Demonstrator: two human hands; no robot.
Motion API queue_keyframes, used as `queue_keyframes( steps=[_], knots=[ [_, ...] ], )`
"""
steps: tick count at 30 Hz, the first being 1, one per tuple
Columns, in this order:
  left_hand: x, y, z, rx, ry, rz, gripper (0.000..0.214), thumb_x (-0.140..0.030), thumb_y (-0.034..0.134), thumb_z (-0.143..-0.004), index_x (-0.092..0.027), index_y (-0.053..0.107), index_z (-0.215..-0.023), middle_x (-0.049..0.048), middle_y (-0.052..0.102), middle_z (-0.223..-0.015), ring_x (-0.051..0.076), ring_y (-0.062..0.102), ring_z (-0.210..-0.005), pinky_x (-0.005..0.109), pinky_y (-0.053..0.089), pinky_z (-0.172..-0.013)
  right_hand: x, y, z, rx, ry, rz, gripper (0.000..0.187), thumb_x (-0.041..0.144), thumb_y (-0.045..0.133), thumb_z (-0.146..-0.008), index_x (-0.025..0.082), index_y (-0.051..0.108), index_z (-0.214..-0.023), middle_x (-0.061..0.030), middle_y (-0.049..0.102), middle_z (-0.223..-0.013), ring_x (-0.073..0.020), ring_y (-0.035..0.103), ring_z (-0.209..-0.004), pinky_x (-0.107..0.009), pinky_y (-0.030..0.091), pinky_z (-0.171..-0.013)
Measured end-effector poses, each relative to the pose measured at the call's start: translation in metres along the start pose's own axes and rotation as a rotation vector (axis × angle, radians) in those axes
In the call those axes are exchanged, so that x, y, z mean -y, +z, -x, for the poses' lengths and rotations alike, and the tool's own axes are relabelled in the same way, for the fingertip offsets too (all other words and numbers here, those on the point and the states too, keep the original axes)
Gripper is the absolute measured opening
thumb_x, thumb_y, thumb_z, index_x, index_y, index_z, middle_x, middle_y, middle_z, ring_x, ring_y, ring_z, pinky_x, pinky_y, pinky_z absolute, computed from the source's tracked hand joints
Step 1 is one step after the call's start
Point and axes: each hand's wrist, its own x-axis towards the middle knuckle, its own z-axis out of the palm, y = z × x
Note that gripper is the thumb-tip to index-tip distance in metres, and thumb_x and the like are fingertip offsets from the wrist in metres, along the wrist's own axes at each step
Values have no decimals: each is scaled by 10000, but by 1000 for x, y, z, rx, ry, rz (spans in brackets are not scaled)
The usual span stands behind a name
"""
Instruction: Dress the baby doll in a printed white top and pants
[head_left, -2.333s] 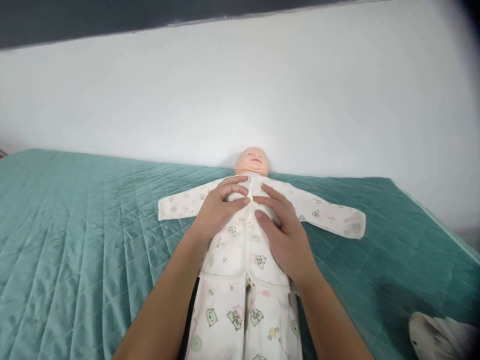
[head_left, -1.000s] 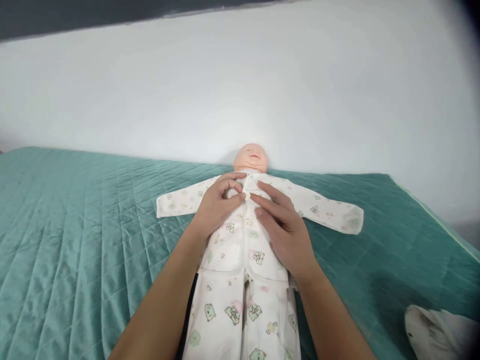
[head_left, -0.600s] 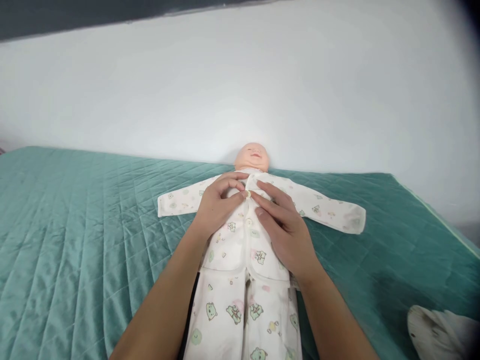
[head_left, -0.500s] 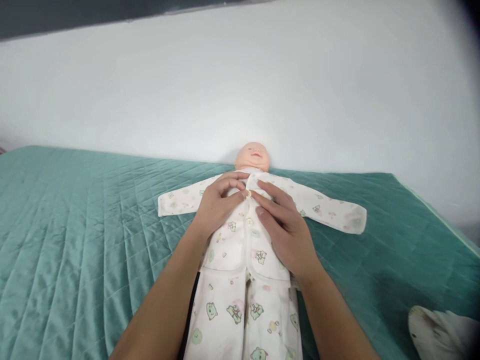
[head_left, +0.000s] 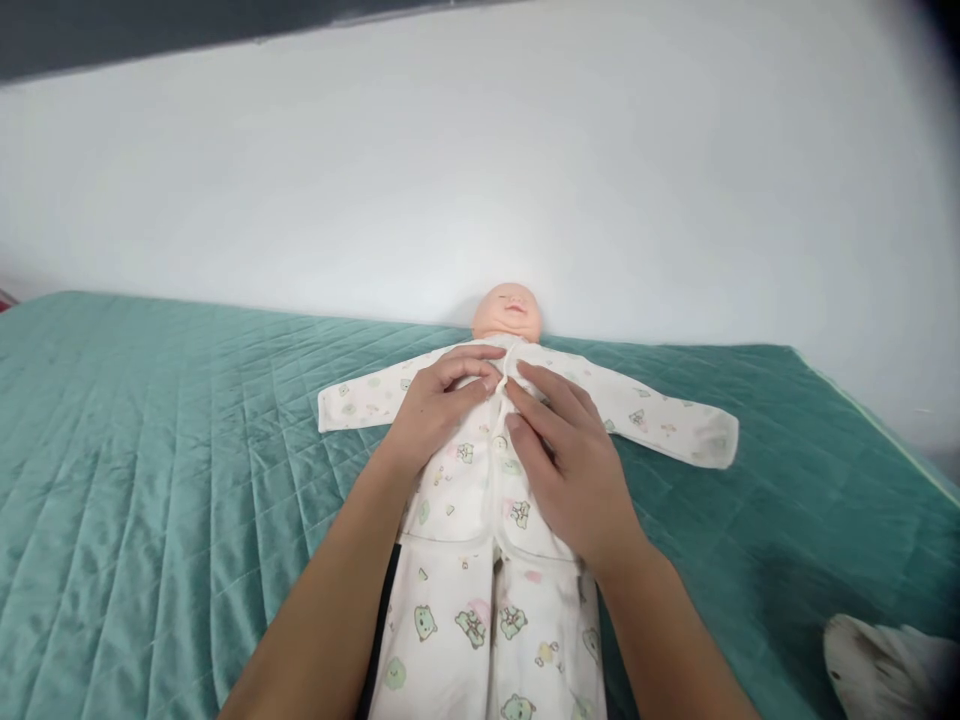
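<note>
A baby doll (head_left: 508,308) lies on its back on a teal quilted bed (head_left: 165,450), head toward the wall. It wears a white top (head_left: 480,480) and trousers printed with small bears, sleeves spread out to both sides. My left hand (head_left: 439,405) rests on the doll's chest, fingers curled and pinching the top's front edge near the collar. My right hand (head_left: 566,465) lies on the other side of the chest, fingertips pressed to the same front opening beside a small button. Both hands meet at the upper button line.
A white wall (head_left: 480,180) rises right behind the doll's head. A white crumpled cloth (head_left: 877,665) lies at the bottom right corner of the bed. The bed's right edge (head_left: 885,440) runs diagonally at the far right.
Both hands have stayed at the upper chest, fingertips shifting slightly up the front opening. The small yellowish button seen between the fingers earlier is now covered.
</note>
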Motion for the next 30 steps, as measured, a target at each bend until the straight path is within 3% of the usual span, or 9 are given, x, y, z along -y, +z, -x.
queue_keyframes(
  steps=[8, 15, 19, 23, 27, 30],
  knots=[
    [4, -1, -1, 38, 71, -97, 162, -266, 724, -862, -302, 790, -1006, 13, 660, -1333, 210, 556, -1333, 389, 412, -1185, -5, 3, 0, -27, 152, -281, 341, 312, 584, -979, 368, 663, -1305, 32, 552, -1491, -247, 454, -1425, -514, 382, -1201],
    [-11, 7, 2, 95, 147, -396, 244, -282, 637, -929, -359, 767, -1121, -6, 598, -1423, 222, 478, -1398, 392, 376, -1206, -3, 1, 0, -75, 453, -527, 420, 386, 633, -934, 318, 600, -1348, -41, 645, -1360, -260, 624, -1204, -474, 531, -1011],
    [-19, 15, 8, 45, 167, -539, 184, -284, 640, -924, -304, 763, -1060, 17, 631, -1379, 237, 501, -1362, 408, 374, -1193, -5, 5, 1, -130, 385, -627, 330, 374, 644, -940, 289, 628, -1258, -36, 645, -1354, -237, 579, -1284, -436, 471, -1094],
    [-17, 24, 19, -46, 257, -593, 126, -292, 606, -947, -258, 721, -984, 38, 654, -1335, 239, 528, -1321, 428, 388, -1162, -3, 10, 4, -192, 323, -702, 172, 351, 660, -924, 249, 609, -1053, -39, 615, -1407, -225, 585, -1273, -442, 442, -1116],
    [-14, 29, 35, -121, 259, -589, 98, -268, 606, -947, -227, 672, -887, 48, 671, -1297, 231, 564, -1266, 444, 419, -1122, 7, 8, 14, -211, 318, -561, 112, 336, 653, -909, 240, 593, -915, -39, 613, -1403, -240, 562, -1286, -460, 415, -1115],
    [-13, 26, 48, -151, 196, -495, 118, -251, 630, -930, -216, 667, -823, 48, 658, -1323, 222, 562, -1277, 437, 433, -1120, 13, 4, 27, -161, 300, -457, 84, 326, 655, -899, 254, 625, -929, -28, 548, -1480, -263, 503, -1347, -482, 387, -1124]
  ],
)
